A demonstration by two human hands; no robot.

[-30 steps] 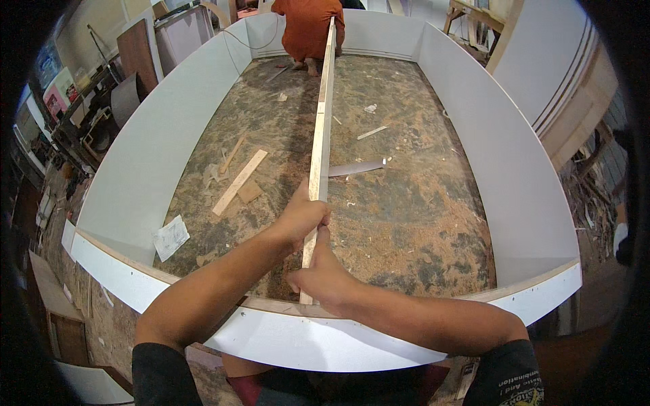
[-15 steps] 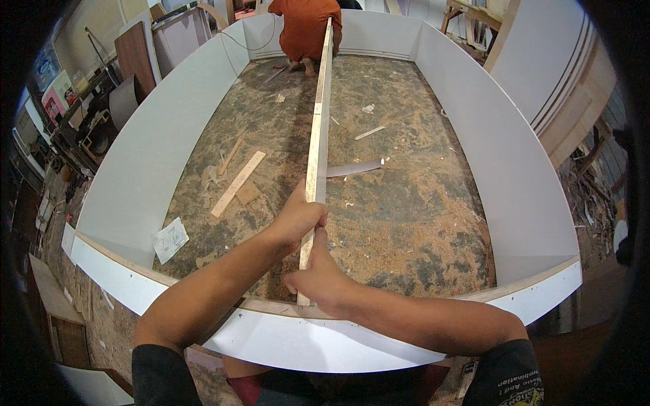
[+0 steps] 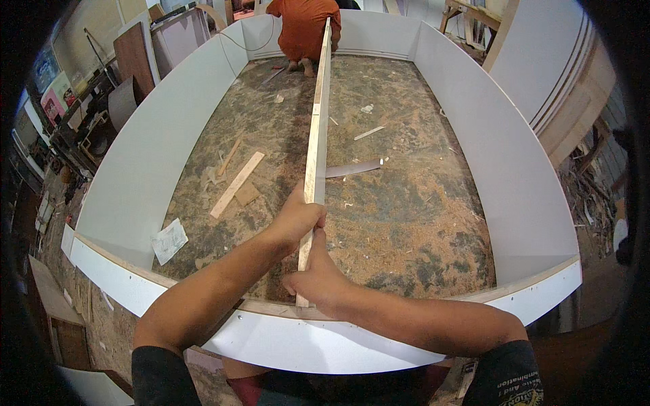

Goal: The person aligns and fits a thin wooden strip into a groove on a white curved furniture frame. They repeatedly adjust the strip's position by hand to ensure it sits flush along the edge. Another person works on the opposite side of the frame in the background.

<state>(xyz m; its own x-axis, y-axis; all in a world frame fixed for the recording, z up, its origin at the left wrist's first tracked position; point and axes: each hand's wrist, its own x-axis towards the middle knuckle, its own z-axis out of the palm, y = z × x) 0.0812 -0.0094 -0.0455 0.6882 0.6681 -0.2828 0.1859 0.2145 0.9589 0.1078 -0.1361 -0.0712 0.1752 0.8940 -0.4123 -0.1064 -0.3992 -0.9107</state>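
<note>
A long white-faced board (image 3: 315, 128) stands on edge down the middle of a large white panel frame (image 3: 460, 128), its bare wood edge upward. My left hand (image 3: 298, 215) is closed round the board a little way in from its near end. Closer to me, my right hand (image 3: 321, 276) grips the same board, fingers wrapped over its edge. The board's near end meets the inner side of the frame's near panel (image 3: 291, 338). At the far end a person in an orange shirt (image 3: 301, 30) crouches beside the board; that person's hands are mostly hidden.
Inside the frame, the stained floor holds a wood strip (image 3: 237, 184), a crumpled paper (image 3: 169, 241), a grey strip (image 3: 353, 168) and sawdust. Large panels (image 3: 542, 68) lean at the right. Boards and clutter (image 3: 132, 61) stand at the left.
The crouching person at the far end has shifted slightly. My hands keep their grip on the board, which has barely moved.
</note>
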